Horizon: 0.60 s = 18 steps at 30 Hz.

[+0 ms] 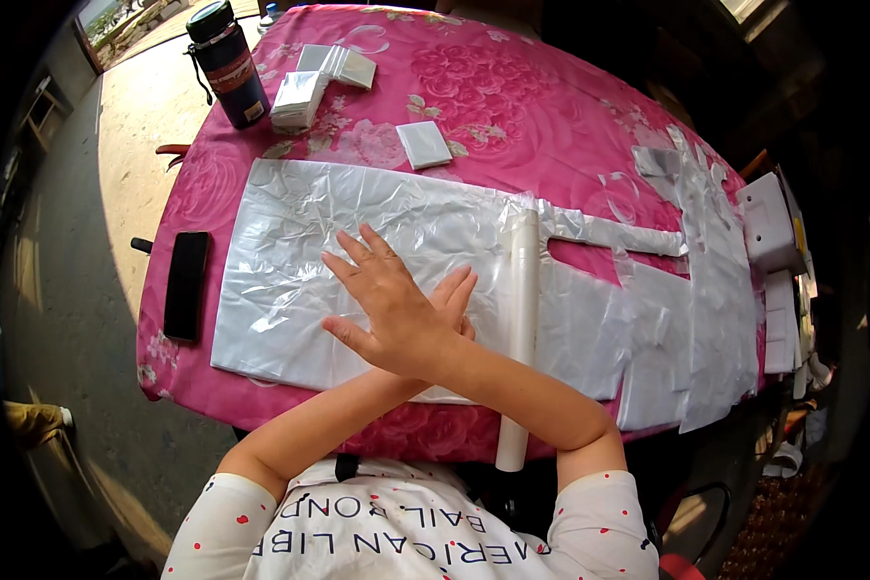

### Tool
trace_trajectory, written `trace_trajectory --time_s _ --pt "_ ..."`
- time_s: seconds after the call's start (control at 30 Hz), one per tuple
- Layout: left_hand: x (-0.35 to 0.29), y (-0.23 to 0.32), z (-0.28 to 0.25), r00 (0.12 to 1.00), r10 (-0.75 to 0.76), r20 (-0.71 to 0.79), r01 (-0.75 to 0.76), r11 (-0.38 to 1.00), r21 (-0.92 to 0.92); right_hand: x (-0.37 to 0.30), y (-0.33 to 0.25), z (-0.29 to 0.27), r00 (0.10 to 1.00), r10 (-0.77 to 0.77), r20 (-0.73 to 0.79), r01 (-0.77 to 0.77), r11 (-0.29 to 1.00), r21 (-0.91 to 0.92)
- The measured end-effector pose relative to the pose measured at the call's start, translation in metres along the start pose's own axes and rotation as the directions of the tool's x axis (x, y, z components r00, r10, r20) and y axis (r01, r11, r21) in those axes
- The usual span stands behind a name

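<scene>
My forearms cross over a flat pile of thin whitish plastic bags [290, 261]. My right hand [387, 314] lies over the pile toward the left, with its fingers spread and nothing held. Under the right wrist, my left hand [455, 294] reaches to the right. Its visible fingers are stretched out, while its palm is hidden by the right arm. A long white tube [523, 290] lies across the bags, just right of the left hand, and its near end sticks out past the table edge. To the tube's right, the bags' cut handle part [609, 232] frames a gap.
A pink flowered tablecloth [483, 87] covers the table. At left lies a black phone [187, 286]. At the back left stand a dark flask [228, 68] and folded white packets [300, 99]; a single packet [423, 144] lies nearer the middle. White boxes [771, 224] line the right edge.
</scene>
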State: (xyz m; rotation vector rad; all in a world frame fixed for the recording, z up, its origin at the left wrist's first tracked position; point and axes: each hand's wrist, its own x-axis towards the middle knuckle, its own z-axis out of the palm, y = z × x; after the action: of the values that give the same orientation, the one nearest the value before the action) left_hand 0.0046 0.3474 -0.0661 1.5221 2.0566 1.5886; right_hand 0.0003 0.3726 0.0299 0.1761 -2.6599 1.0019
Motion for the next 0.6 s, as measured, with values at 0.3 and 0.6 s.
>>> trace_trajectory --time_s 0.3,0.6 --pt "0.120 0.001 -0.002 0.727 -0.588 0.355 0.514 0.124 -0.849 -0.152 0.062 -0.096 0.967 0.177 -0.182 -0.214 0.953 -0.213" --pt "0.138 -0.015 0.009 0.556 -0.667 0.495 0.691 0.041 -0.722 -0.168 0.087 -0.104 0.990 0.120 0.072 -0.100 0.967 -0.236"
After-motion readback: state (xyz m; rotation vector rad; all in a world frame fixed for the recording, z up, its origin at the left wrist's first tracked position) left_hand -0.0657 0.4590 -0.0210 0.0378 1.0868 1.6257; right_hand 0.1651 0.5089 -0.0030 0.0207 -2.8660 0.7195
